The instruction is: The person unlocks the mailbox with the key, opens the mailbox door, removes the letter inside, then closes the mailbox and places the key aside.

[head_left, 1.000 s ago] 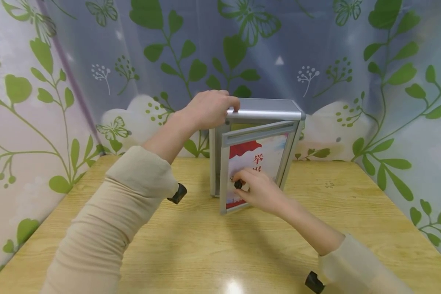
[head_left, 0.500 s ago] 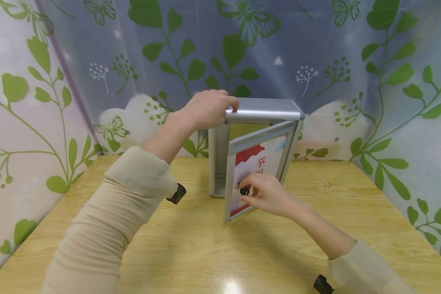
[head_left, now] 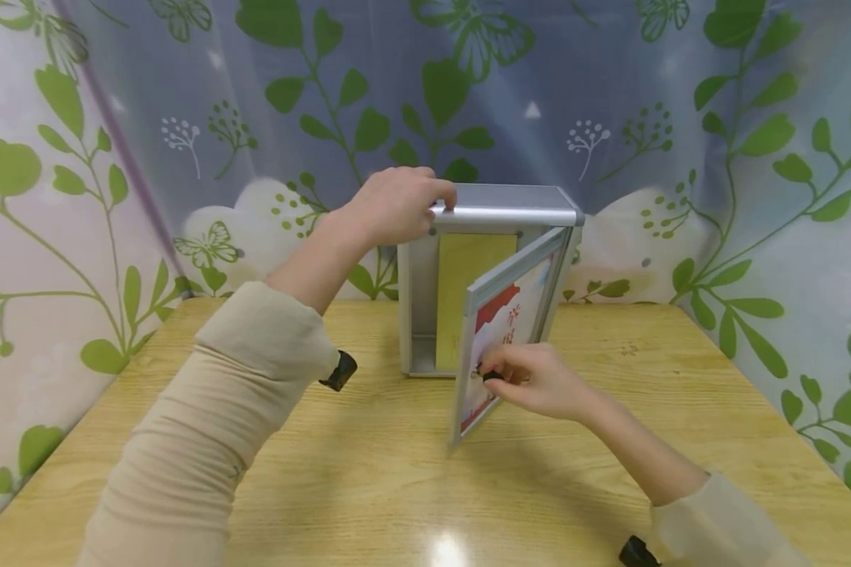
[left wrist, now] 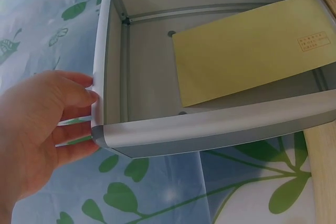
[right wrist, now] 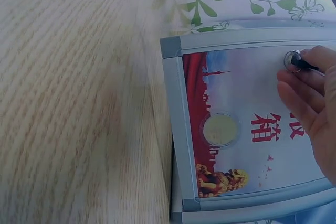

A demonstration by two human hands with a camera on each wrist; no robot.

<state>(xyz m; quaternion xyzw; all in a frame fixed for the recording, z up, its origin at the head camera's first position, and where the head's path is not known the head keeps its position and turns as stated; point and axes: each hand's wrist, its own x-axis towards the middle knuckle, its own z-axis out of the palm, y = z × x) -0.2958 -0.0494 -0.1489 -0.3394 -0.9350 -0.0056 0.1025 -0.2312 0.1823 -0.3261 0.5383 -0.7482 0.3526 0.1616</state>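
A silver-framed metal report box stands upright on the table. Its front door, printed with red characters and a red banner, swings out on its right side. My left hand grips the box's top left corner, fingers over the edge. In the left wrist view that hand holds the rim. With thumb and fingers, my right hand pinches a black-headed key in the door's round lock. Inside the box, a yellow envelope with a red stamp leans against the back; the door hides part of it in the head view.
The wooden table carries the box near its back edge. A patterned curtain with green leaves hangs close behind. Black wrist straps sit at both sleeves.
The right hand has drawn the door farther out toward me and to the right by the key, uncovering the envelope inside. My left hand stays on the box's corner.
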